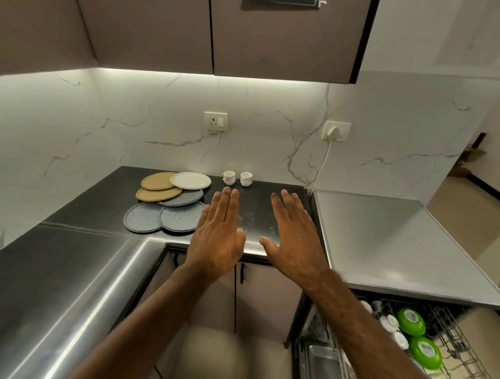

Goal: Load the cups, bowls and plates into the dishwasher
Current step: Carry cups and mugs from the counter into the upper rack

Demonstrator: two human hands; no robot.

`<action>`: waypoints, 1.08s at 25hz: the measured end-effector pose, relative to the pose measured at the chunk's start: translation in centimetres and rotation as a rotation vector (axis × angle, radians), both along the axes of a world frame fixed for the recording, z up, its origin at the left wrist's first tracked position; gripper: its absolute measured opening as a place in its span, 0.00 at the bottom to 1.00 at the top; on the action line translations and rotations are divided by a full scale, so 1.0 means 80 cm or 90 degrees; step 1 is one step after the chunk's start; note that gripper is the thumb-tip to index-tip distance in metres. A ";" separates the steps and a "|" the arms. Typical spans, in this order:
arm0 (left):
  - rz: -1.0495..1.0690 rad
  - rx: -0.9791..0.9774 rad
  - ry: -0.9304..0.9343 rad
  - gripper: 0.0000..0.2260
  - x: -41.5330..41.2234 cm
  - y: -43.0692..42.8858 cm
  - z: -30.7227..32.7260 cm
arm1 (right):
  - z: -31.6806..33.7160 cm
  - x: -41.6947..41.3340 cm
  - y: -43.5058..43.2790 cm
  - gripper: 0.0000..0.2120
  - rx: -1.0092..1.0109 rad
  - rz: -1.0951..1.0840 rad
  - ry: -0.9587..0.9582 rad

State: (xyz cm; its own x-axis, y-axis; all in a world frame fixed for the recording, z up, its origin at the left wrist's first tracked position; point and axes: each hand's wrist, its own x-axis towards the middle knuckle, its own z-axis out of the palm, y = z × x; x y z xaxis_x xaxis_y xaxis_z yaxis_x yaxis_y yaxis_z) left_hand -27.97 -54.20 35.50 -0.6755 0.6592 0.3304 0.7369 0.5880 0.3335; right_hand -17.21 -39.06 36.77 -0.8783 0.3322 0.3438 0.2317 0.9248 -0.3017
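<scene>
Overlapping round plates [167,201]: tan, white, speckled grey, flat on dark counter [89,213]; stiff, probably slick, so lift by a rim.
Left hand [217,238]: fingers straight, grasping nothing.
Two small white ceramic cups [229,177]: beside the wall; light, fragile.
Right hand [293,238]: likewise released.
Wire dishwasher rack [457,340]: low right, holding green bowls [410,322]; worktop edge overhangs it.

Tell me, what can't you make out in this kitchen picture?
- Dishwasher rack: head view; the steel worktop covers its back, the right arm its left, and the frame edge cuts its front.
- Two cups on the counter: too small to read their markings.
- Dark panel on the cabinet: cut off by the top edge.
- Middle grey plate: partly under the white plate.
</scene>
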 end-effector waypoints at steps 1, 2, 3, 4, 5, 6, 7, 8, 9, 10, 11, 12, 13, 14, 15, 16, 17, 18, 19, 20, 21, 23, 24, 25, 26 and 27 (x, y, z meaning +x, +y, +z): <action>0.002 0.009 0.007 0.38 -0.007 0.000 0.000 | 0.001 -0.007 0.003 0.46 -0.001 0.000 0.004; 0.005 0.021 0.013 0.38 -0.015 0.001 0.000 | 0.002 -0.016 0.008 0.46 -0.002 0.000 0.007; 0.007 0.031 0.015 0.39 -0.023 0.003 0.001 | 0.002 -0.024 0.012 0.46 -0.006 -0.001 0.005; 0.009 0.041 0.015 0.39 -0.032 0.006 0.000 | 0.003 -0.034 0.018 0.47 -0.010 -0.001 0.001; 0.013 0.051 0.014 0.39 -0.044 0.012 -0.001 | 0.001 -0.046 0.025 0.47 -0.013 -0.001 -0.003; 0.018 0.054 0.012 0.40 -0.053 0.017 -0.002 | 0.000 -0.056 0.030 0.47 -0.014 -0.001 -0.008; 0.022 0.051 0.013 0.41 -0.065 0.023 -0.003 | -0.001 -0.068 0.037 0.47 -0.018 0.001 -0.011; 0.025 0.044 0.015 0.42 -0.077 0.030 -0.005 | -0.003 -0.081 0.043 0.47 -0.023 0.003 -0.014; 0.027 0.036 0.017 0.42 -0.091 0.039 -0.008 | -0.005 -0.093 0.052 0.47 -0.026 0.005 -0.017; 0.028 0.031 0.017 0.43 -0.107 0.051 -0.010 | -0.005 -0.108 0.063 0.47 -0.027 0.006 -0.021; 0.029 0.026 0.018 0.44 -0.120 0.061 -0.011 | -0.006 -0.121 0.074 0.47 -0.026 0.007 -0.024; 0.031 0.025 0.023 0.44 -0.135 0.072 -0.011 | -0.005 -0.136 0.087 0.47 -0.027 0.011 -0.021; 0.033 0.023 0.032 0.45 -0.148 0.081 -0.010 | -0.004 -0.149 0.098 0.47 -0.029 0.014 -0.014; 0.036 0.024 0.041 0.44 -0.162 0.091 -0.010 | -0.004 -0.162 0.109 0.47 -0.034 0.018 -0.004; 0.039 0.023 0.048 0.44 -0.177 0.101 -0.008 | -0.004 -0.177 0.121 0.47 -0.042 0.020 0.003; 0.043 0.022 0.050 0.44 -0.191 0.110 -0.007 | -0.004 -0.191 0.132 0.47 -0.048 0.023 0.003; 0.049 0.019 0.049 0.44 -0.203 0.119 -0.006 | -0.004 -0.205 0.142 0.47 -0.049 0.026 -0.004; 0.055 0.020 0.048 0.44 -0.216 0.127 -0.006 | -0.005 -0.217 0.151 0.47 -0.046 0.031 -0.008; 0.062 0.021 0.049 0.44 -0.229 0.135 -0.007 | -0.007 -0.232 0.160 0.47 -0.042 0.034 -0.013; 0.065 0.022 0.047 0.44 -0.243 0.144 -0.010 | -0.009 -0.247 0.169 0.47 -0.042 0.038 -0.017; 0.067 0.019 0.040 0.44 -0.257 0.151 -0.013 | -0.012 -0.262 0.177 0.46 -0.047 0.039 -0.023; 0.075 0.008 0.027 0.44 -0.285 0.165 -0.023 | -0.022 -0.291 0.189 0.46 -0.064 0.036 -0.029; 0.082 0.003 0.021 0.44 -0.301 0.173 -0.029 | -0.030 -0.308 0.196 0.46 -0.070 0.035 -0.030; 0.088 -0.004 0.015 0.43 -0.319 0.182 -0.036 | -0.038 -0.326 0.203 0.46 -0.075 0.031 -0.035; 0.091 -0.007 0.012 0.43 -0.336 0.190 -0.044 | -0.047 -0.342 0.209 0.46 -0.080 0.027 -0.044; 0.093 -0.010 0.006 0.43 -0.357 0.200 -0.054 | -0.058 -0.362 0.217 0.46 -0.088 0.021 -0.056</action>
State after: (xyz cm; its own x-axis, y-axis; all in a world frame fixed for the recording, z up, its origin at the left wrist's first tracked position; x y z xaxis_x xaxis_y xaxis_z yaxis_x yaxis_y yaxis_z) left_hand -56.55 -38.21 31.20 -0.7613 0.5597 0.3273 0.6464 0.6944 0.3162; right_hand -46.21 -21.67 32.12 -0.9144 0.3409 0.2182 0.2323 0.8835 -0.4067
